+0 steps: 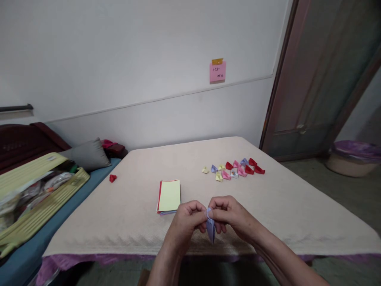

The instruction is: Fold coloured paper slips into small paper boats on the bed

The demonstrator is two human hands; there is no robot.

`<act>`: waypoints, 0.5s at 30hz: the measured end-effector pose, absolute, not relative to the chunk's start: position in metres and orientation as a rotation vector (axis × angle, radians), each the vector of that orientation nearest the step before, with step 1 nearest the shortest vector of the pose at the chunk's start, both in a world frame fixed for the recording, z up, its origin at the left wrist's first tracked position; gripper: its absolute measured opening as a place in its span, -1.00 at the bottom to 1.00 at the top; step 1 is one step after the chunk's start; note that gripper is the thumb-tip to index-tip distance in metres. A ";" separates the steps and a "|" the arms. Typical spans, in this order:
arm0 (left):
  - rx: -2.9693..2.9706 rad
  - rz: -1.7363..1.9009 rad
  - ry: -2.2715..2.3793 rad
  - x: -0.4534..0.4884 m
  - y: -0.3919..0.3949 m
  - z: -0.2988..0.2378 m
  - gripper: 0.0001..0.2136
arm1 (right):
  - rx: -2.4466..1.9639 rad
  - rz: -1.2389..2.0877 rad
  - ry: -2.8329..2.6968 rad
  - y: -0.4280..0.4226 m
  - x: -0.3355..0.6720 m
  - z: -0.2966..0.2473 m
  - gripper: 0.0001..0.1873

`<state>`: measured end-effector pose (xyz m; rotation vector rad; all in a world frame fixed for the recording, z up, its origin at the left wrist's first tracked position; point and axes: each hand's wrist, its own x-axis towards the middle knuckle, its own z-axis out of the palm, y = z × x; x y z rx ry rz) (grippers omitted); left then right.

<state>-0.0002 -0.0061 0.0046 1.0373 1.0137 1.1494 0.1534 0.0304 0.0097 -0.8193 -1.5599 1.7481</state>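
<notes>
Between my two hands, over the near edge of the table, is a small folded piece of purple paper [210, 229]. My left hand [190, 218] pinches its left side between thumb and fingers. From the other side, my right hand [228, 214] grips it with thumb and forefinger at the top. The paper hangs with its pointed end downward; its upper part is partly hidden by my fingertips. Just beyond my left hand lies a stack of coloured paper [169, 195] with a pale yellow sheet on top and red and purple edges showing.
Several small folded paper pieces [234, 173] in red, pink, yellow, purple and white sit in rows at the back right. A red folded piece [112, 178] lies far left on the cream tablecloth [143, 230]. A pink note [217, 72] is taped to the wall.
</notes>
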 end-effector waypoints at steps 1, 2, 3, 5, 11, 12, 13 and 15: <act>1.037 1.148 1.005 0.000 -0.006 0.005 -0.87 | -0.823 1.744 -1.563 0.031 0.154 0.010 -0.82; 1.034 1.146 0.993 0.000 -0.007 0.006 -0.89 | -0.822 1.739 -1.563 0.031 0.154 0.009 -0.83; 1.028 1.142 0.981 0.000 -0.007 0.006 -0.90 | -0.820 1.733 -1.560 0.031 0.154 0.009 -0.85; 1.016 1.137 0.962 0.000 -0.008 0.007 -0.90 | -0.821 1.729 -1.553 0.031 0.154 0.009 -0.87; 1.023 1.132 0.995 0.000 -0.007 0.008 -0.85 | -0.835 1.749 -1.525 0.032 0.155 0.011 -0.90; 1.011 1.131 0.996 0.001 -0.007 0.008 -0.85 | -0.829 1.766 -1.511 0.032 0.155 0.011 -0.89; 0.996 1.131 0.991 0.001 -0.008 0.008 -0.86 | -0.824 1.784 -1.496 0.032 0.155 0.011 -0.87; 0.974 1.134 0.971 0.001 -0.008 0.009 -0.87 | -0.818 1.812 -1.464 0.032 0.156 0.011 -0.85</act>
